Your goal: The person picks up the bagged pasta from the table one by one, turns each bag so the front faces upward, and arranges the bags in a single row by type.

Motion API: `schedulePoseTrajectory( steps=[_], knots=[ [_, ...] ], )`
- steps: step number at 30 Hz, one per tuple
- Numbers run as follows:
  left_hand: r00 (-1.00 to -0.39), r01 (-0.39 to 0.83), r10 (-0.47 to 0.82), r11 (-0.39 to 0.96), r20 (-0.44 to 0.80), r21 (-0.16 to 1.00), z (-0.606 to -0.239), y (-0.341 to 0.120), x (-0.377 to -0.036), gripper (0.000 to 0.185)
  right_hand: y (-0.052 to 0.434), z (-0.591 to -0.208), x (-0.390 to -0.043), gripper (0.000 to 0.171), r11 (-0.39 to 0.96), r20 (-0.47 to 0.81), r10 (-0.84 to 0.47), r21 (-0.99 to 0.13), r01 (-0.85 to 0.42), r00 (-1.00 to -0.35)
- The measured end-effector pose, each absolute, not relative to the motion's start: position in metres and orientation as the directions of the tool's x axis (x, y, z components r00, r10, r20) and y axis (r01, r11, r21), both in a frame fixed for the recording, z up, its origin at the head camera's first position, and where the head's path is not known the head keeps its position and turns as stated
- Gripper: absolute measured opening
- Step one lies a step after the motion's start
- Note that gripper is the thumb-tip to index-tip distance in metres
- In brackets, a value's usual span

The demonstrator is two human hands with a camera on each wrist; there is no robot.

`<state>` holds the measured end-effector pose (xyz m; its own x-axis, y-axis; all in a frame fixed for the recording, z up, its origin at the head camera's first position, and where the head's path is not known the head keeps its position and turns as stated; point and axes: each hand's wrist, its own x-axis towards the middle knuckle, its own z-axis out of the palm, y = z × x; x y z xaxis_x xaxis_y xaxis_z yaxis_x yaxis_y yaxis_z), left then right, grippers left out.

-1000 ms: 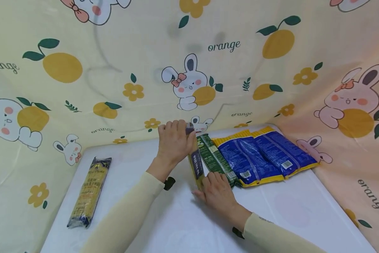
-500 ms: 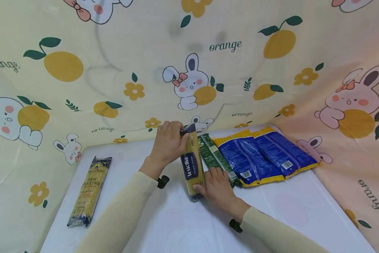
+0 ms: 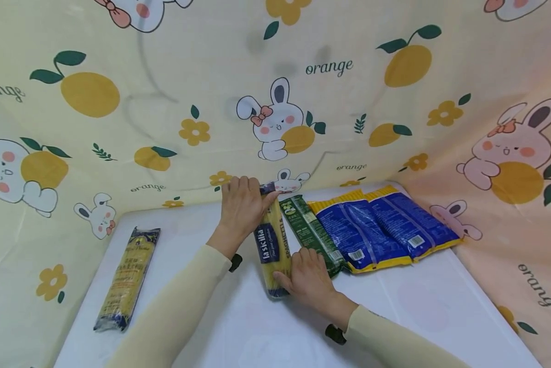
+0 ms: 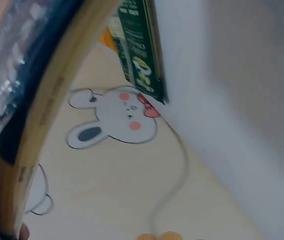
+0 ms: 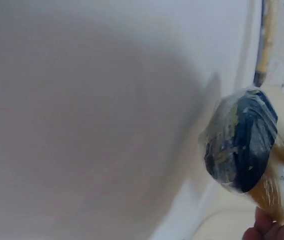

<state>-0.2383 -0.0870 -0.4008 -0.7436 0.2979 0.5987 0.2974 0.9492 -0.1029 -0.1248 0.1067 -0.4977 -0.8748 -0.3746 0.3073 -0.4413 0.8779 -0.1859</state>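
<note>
Both my hands hold a clear-wrapped pack of spaghetti (image 3: 269,243) with a dark blue "la sicilia" label. My left hand (image 3: 239,207) grips its upper end, near the back edge of the table. Lower down, my right hand (image 3: 311,278) grips the near end, its thumb across the front. The pack stands tilted, with its far end raised. In the left wrist view the pack's side (image 4: 46,110) runs up from the fingers. Its crumpled blue end (image 5: 242,145) faces the right wrist camera, the right fingertips (image 5: 264,222) around the pack behind it.
Right of my hands lies a slim green packet (image 3: 313,232), beside two overlapping blue-and-yellow bags (image 3: 355,230). Another yellow pasta pack (image 3: 128,278) lies at the left of the white table (image 3: 385,317). A patterned cloth (image 3: 201,76) hangs behind.
Both hands have shifted left with the spaghetti pack, away from the green packet. The pack has turned so its labelled face shows toward the head camera.
</note>
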Motion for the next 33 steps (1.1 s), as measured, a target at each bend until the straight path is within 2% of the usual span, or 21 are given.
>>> schedulePoseTrajectory(
  steps=[5,9,12,16,22,33],
  knots=[
    [-0.838,0.280,0.269,0.959,0.474,-0.049,-0.412,-0.096,-0.245,0.062,0.095,-0.492,-0.114,0.051,0.877,0.239,-0.381,-0.212,-0.431,-0.893],
    [-0.879,0.288,0.272,0.957,0.392,-0.018,-0.424,-0.101,-0.249,0.061,0.090,-0.496,-0.110,0.052,0.888,0.247,-0.399,-0.135,-0.440,-0.883],
    [-0.893,0.292,0.273,0.956,0.358,0.000,-0.432,-0.104,-0.253,0.060,0.088,-0.501,-0.110,0.053,0.889,0.286,-0.419,-0.065,-0.453,-0.862],
    [-0.904,0.287,0.273,0.958,0.329,-0.005,-0.439,-0.105,-0.257,0.062,0.087,-0.505,-0.111,0.054,0.884,0.328,-0.433,-0.025,-0.466,-0.839],
    [-0.918,0.274,0.270,0.961,0.289,-0.027,-0.446,-0.104,-0.262,0.065,0.088,-0.507,-0.113,0.056,0.885,0.317,-0.446,0.018,-0.465,-0.837],
    [-0.936,0.272,0.269,0.962,0.229,-0.020,-0.460,-0.103,-0.263,0.073,0.085,-0.512,-0.114,0.057,0.904,0.192,-0.401,-0.077,-0.421,-0.896]
  ],
)
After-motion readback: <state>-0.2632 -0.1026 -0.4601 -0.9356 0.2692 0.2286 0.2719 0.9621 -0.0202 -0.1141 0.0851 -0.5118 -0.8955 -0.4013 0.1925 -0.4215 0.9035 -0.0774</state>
